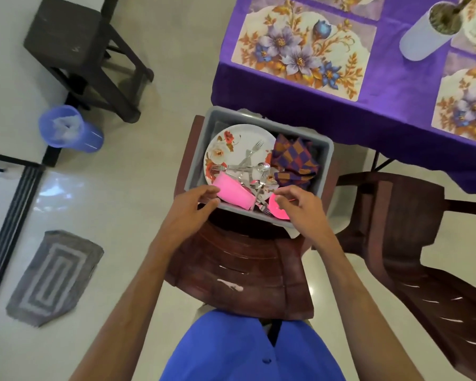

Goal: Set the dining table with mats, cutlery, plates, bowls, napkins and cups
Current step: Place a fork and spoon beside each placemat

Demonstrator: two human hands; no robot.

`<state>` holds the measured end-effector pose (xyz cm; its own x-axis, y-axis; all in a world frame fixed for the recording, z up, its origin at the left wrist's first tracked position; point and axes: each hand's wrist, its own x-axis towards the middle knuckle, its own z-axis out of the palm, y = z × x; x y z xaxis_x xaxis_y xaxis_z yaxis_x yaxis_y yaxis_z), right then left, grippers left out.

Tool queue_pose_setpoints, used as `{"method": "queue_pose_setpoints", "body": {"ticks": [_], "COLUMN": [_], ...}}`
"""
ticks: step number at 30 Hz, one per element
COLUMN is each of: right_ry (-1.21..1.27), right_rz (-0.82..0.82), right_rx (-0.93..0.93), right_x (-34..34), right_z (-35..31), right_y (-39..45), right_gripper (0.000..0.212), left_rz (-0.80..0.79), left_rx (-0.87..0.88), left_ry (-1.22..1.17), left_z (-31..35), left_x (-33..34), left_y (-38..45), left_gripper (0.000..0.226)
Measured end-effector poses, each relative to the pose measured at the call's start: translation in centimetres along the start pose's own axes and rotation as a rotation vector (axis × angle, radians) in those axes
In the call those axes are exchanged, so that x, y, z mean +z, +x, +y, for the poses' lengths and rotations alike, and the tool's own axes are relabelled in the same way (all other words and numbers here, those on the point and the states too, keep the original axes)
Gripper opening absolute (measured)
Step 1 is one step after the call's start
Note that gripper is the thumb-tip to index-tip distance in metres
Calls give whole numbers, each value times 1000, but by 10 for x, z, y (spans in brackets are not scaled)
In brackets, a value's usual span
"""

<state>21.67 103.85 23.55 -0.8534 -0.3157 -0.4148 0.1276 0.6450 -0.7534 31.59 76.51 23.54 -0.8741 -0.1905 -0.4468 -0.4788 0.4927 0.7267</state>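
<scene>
Head view: a grey tub (pixel 324 149) is seen resting on the seat of a brown plastic chair (pixel 239 273), just off the table corner. Inside the tub, a floral plate (pixel 231 147) is leaned toward ten o'clock, a heap of forks and spoons (pixel 252 169) is laid across it, and a purple-and-orange checked napkin (pixel 294 160) is bundled at three o'clock of the plate. A pink cup (pixel 234 193) is lying on its side at the near wall, and a second pink piece (pixel 276 210) is partly hidden at five o'clock of it.

At the tub's near rim, the left hand (pixel 193 207) is held with fingers loosely curled, thumb and fingertips touching the rim beside the pink cup; a firm grip cannot be told. The right hand (pixel 300 207) is poised over the near right corner, fingers loosely curled and parted, nothing held.

At one o'clock of the tub, the table (pixel 396 89) is covered in purple cloth, and floral mats (pixel 302 48) are already laid on it. A white cylindrical vase (pixel 423 34) is stood between the mats. A second brown chair (pixel 412 243) is placed at three o'clock.
</scene>
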Motion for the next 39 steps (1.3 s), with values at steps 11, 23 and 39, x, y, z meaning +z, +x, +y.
{"method": "queue_pose_setpoints", "body": {"ticks": [11,23,39], "right_ry": [75,244,439], "right_rz": [-1,138,455], "right_rx": [33,149,420], "right_x": [5,34,155], "right_z": [15,8,-63], "right_y": [3,-15,-62], "right_gripper": [16,15,9], "left_rz": [-7,-77,-354], "left_rx": [1,49,205], "left_ry": [40,78,207], "left_z": [13,-5,-66], "left_x": [5,-18,-135], "left_y": [-4,21,64], "left_gripper": [25,27,24]}}
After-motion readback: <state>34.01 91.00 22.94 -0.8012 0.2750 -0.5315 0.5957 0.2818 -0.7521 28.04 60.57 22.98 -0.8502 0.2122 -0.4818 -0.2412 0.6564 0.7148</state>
